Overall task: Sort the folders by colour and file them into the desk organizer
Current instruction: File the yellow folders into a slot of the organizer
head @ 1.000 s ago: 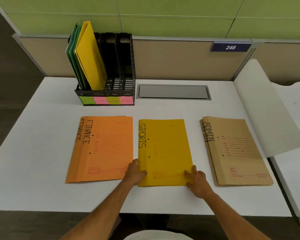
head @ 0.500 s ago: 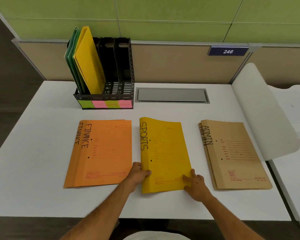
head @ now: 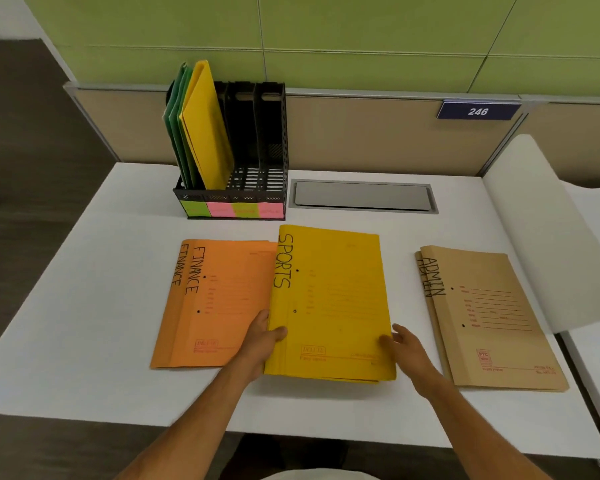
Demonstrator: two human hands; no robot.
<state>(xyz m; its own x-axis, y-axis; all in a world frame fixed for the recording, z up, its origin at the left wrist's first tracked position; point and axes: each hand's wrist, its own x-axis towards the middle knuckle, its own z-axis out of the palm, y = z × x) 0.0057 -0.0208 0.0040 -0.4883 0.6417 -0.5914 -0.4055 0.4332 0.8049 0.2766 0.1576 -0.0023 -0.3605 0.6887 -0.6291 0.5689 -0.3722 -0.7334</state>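
Observation:
A yellow folder marked SPORTS [head: 329,303] is raised off the white desk [head: 84,306], tilted toward me. My left hand [head: 262,341] grips its left edge, thumb on top. My right hand [head: 400,344] holds its lower right edge with fingers spread. Orange FINANCE folders [head: 219,306] lie flat to the left, partly under the yellow one. Brown ADMIN folders [head: 485,317] lie to the right. The black desk organizer [head: 257,195] stands at the back left, holding green folders [head: 175,119] and a yellow folder [head: 207,126] in its left slots.
Coloured labels [head: 236,209] run along the organizer's front. A grey cable hatch [head: 361,196] is set into the desk behind the folders. A white rounded panel [head: 548,230] rises at the right edge. A partition with a sign reading 246 [head: 478,111] backs the desk.
Both hands have lifted the yellow SPORTS folder off the desk; it now sits higher and overlaps the orange folders' right edge. The camera has tilted, shifting the scene down.

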